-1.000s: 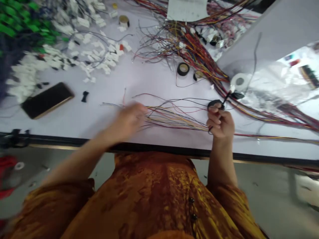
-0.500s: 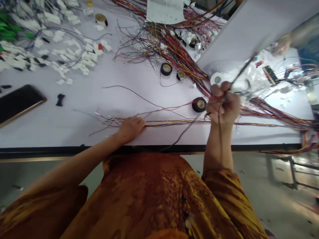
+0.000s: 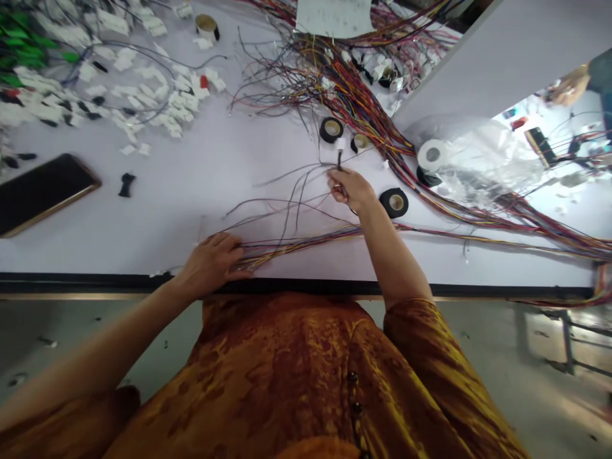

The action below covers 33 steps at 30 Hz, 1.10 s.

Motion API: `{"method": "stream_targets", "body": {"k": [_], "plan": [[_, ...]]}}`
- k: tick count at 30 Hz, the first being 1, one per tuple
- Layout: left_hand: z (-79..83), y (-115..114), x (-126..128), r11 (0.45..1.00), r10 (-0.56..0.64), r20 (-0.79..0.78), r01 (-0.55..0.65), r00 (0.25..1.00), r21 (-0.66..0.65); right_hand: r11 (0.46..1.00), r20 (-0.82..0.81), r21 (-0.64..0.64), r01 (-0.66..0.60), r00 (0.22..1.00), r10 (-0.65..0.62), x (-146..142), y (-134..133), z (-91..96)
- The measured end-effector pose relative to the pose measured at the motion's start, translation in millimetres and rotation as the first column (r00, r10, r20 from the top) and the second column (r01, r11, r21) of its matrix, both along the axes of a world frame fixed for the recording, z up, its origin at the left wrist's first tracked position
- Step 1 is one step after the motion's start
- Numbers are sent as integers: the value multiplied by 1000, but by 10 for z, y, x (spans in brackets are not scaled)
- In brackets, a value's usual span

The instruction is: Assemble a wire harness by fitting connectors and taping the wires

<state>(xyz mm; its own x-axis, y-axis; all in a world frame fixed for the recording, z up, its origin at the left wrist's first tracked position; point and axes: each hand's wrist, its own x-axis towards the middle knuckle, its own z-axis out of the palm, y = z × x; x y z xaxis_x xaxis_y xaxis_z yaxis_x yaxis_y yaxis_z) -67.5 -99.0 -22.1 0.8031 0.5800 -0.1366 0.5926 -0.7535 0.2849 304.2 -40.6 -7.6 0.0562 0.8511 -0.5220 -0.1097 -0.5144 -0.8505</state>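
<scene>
At the table's front edge my left hand lies over the ends of a long wire bundle, its fingers and thumb apart around the coloured wires. My right hand is closed on dark wires, with a white connector sticking out beyond the fingers. The loose ends of the dark wires fan out to the left over the table. Close to my right wrist lies a black tape roll.
A thick wire bundle runs across the back. Further tape rolls lie beside it. White connectors and a phone are at left. A clear plastic bag lies at right, and another person's hand shows beyond a panel.
My right hand has moved left and away from me, bringing the dark wires over the middle of the table. My left hand has shifted left and nearer the table edge. The view has shifted slightly.
</scene>
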Motion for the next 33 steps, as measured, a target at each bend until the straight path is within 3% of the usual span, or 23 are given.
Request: {"method": "stream_targets", "body": {"k": [3, 5, 7, 8, 10, 12, 13, 14, 15, 17, 19, 21, 23, 25, 28, 31, 33], "plan": [[105, -83, 10, 994, -103, 64, 106, 993, -38, 966, -88, -10, 258, 962, -257, 151, 97, -61], [228, -155, 25, 985, -152, 51, 156, 987, -79, 950, -82, 18, 312, 947, -310, 175, 85, -101], [353, -204, 52, 985, -157, -6, 157, 988, -71, 959, -36, 76, 274, 962, -272, 91, 16, -110], [403, -212, 73, 989, -146, -37, 145, 989, -38, 980, 3, 95, 175, 984, -176, 17, -32, -96], [460, -195, 124, 991, -116, -96, 121, 989, 48, 980, 117, 85, -179, 979, 169, -145, -137, -17], [459, -149, 171, 991, -77, -139, 90, 987, 94, 855, 212, 20, -518, 838, 502, -242, -224, 124], [445, -128, 189, 994, -53, -148, 67, 988, 88, 800, 220, -2, -600, 780, 586, -244, -254, 211], [428, -113, 204, 997, -30, -147, 41, 989, 69, 791, 198, 15, -611, 777, 597, -216, -272, 301], [414, -110, 220, 999, -10, -139, 16, 990, 45, 823, 146, 74, -563, 823, 549, -164, -282, 388], [409, -140, 269, 1000, -1, -104, 1, 995, -1, 909, -37, 239, -342, 932, 360, -33, -282, 526], [438, -198, 345, 998, -40, -48, 38, 998, -42, 929, -188, 325, -179, 950, 249, 65, -279, 595], [480, -236, 413, 993, -86, 29, 88, 996, -78, 931, -221, 299, -210, 934, 281, 104, -297, 607], [499, -216, 424, 994, -48, 124, 59, 991, -87, 940, -219, 270, -211, 937, 273, 118, -342, 607], [473, -140, 358, 990, 137, 220, -126, 966, -65, 954, -240, 280, -107, 954, 177, 141, -405, 620], [356, -6, 201, 880, 473, 269, -461, 839, -110, 966, -249, 256, -37, 963, 103, 160, -481, 646], [237, 87, 113, 770, 635, 221, -587, 740, -249, 975, -220, 215, -59, 969, 107, 102, -507, 631], [196, 156, 106, 725, 689, 257, -636, 678, -265, 975, -217, 209, -73, 969, 119, 44, -510, 606]]}}
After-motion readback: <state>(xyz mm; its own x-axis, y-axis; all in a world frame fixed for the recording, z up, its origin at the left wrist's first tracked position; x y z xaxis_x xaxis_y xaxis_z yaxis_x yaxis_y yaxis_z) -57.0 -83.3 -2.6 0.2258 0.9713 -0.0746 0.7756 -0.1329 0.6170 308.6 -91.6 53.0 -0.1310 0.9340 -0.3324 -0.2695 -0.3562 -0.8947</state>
